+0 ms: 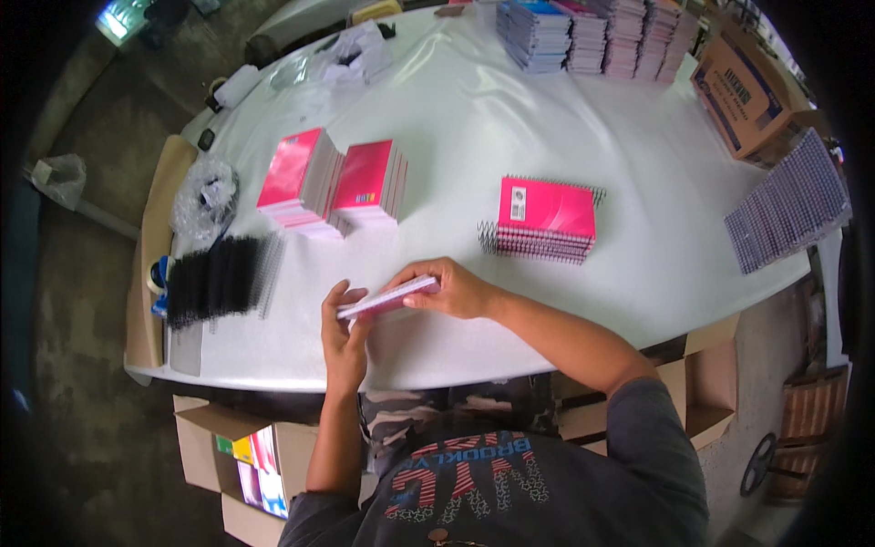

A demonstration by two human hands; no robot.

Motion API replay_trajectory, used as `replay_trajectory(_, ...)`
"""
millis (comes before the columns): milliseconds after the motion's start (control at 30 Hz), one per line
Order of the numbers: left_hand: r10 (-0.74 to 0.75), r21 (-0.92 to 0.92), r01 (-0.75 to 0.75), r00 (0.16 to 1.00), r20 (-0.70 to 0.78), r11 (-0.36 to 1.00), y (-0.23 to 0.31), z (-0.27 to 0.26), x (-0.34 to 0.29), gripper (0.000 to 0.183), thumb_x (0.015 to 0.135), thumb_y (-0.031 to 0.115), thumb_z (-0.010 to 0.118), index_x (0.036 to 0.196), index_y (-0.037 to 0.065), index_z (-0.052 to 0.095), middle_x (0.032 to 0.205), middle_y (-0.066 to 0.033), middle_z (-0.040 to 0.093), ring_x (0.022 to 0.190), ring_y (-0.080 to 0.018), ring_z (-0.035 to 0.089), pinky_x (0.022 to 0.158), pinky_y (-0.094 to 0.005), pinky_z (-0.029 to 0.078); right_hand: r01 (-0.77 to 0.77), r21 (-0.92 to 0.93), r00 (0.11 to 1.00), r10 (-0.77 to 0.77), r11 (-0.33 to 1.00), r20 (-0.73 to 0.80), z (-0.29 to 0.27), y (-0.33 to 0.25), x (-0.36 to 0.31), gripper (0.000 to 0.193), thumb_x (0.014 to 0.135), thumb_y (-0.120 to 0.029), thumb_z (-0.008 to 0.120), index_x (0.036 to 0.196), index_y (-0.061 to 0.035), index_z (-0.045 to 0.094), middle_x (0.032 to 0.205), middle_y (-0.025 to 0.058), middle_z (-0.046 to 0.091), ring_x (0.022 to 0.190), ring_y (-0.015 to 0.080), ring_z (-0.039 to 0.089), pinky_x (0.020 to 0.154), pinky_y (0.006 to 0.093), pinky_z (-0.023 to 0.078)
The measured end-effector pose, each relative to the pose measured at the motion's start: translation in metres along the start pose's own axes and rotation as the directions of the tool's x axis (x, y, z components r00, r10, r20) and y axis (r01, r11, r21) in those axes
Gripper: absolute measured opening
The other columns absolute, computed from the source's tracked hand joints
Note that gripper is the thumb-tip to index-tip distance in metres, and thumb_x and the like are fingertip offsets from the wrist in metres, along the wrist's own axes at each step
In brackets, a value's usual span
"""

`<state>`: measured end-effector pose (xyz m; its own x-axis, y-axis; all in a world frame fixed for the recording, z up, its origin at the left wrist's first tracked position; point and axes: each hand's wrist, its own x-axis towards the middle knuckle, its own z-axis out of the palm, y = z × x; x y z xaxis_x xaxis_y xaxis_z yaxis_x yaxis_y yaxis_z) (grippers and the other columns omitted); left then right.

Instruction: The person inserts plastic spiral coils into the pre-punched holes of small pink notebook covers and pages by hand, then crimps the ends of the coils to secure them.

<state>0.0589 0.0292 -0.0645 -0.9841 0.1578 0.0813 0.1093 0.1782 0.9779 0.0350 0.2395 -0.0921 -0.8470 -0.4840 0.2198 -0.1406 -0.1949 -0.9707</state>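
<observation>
Over the near side of the table, a thin notebook [390,299] with pink on its underside is held tilted between both hands, its pale page edges showing. My left hand [344,342] grips its left end between thumb and fingers. At its right end, my right hand [451,287] is closed around the corner. Beyond the hands lie two stacks of pink-covered notebooks without visible coils, a taller stack [296,178] and a lower stack [367,178]. Farther right is a pile of pink spiral notebooks [547,211], black coils sticking out at its sides.
Black spiral coils [223,278] lie at the left, beside blue tape [159,284] and crumpled clear plastic [205,193]. Notebook stacks [592,36] and a cardboard box [743,91] stand far right, near a coil-edged stack [788,205]. An open carton [241,465] sits below the white-covered table [456,128].
</observation>
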Motion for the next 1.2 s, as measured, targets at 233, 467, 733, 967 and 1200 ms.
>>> replay_trajectory(233, -0.053, -0.210, 0.033, 0.994, -0.090, 0.977, -0.009, 0.013, 0.003, 0.046, 0.085, 0.004, 0.058, 0.126, 0.001, 0.037, 0.102, -0.0063, 0.051, 0.095, -0.0136, 0.050, 0.087, -0.0263, 0.041, 0.077, -0.109, 0.989, -0.090, 0.991, -0.118, -0.013, 0.001, -0.001, 0.034, 0.077, -0.005, 0.069, 0.101, -0.0056, 0.044, 0.116, 0.0142, 0.057, 0.108, 0.0166, 0.052, 0.091, 0.0307, 0.042)
replay_trajectory(467, -0.039, -0.239, 0.035, 0.999, -0.011, 0.970, -0.026, 0.011, -0.003, 0.039, 0.086, -0.001, 0.054, 0.122, 0.001, 0.039, 0.100, -0.0057, 0.050, 0.093, -0.0116, 0.049, 0.084, -0.0245, 0.040, -0.097, -0.041, 0.995, 0.098, 0.994, 0.025, -0.004, -0.005, -0.004, 0.050, 0.080, -0.003, 0.065, 0.125, -0.0057, 0.043, 0.112, 0.0113, 0.061, 0.106, 0.0153, 0.055, 0.091, 0.0291, 0.044)
replay_trajectory(733, 0.316, 0.733, -0.205, 0.949, -0.014, 0.648, -0.026, -0.041, 0.047, 0.032, 0.078, -0.002, 0.054, 0.110, 0.003, 0.055, 0.102, -0.0167, 0.056, 0.088, -0.0307, 0.055, 0.078, -0.0377, 0.045, -0.104, -0.134, 0.995, 0.102, 0.986, -0.022, -0.006, -0.010, -0.002, 0.035, 0.083, 0.001, 0.060, 0.116, -0.0099, 0.062, 0.112, 0.0067, 0.065, 0.094, 0.0084, 0.057, 0.086, 0.0243, 0.045)
replay_trajectory(967, 0.220, 0.939, 0.232, 0.931, -0.290, 0.252, -0.055, -0.120, 0.111, 0.030, 0.083, 0.030, 0.060, 0.100, 0.006, 0.056, 0.096, -0.0149, 0.056, 0.096, -0.0336, 0.056, 0.080, -0.0422, 0.046, -0.075, -0.127, 0.995, 0.065, 0.989, -0.076, 0.001, -0.010, 0.001, 0.030, 0.086, -0.003, 0.061, 0.115, -0.0074, 0.063, 0.104, 0.0025, 0.066, 0.091, 0.0070, 0.055, 0.083, 0.0207, 0.044)
replay_trajectory(1200, 0.232, 0.935, 0.217, 0.930, -0.285, 0.279, -0.069, -0.115, 0.102, 0.029, 0.084, 0.031, 0.059, 0.100, 0.007, 0.056, 0.097, -0.0145, 0.056, 0.097, -0.0330, 0.054, 0.081, -0.0435, 0.045, -0.039, -0.117, 0.999, 0.035, 0.992, -0.034, -0.004, -0.005, -0.002, 0.031, 0.085, -0.003, 0.059, 0.115, -0.0103, 0.063, 0.108, 0.0048, 0.066, 0.092, 0.0073, 0.055, 0.085, 0.0229, 0.044)
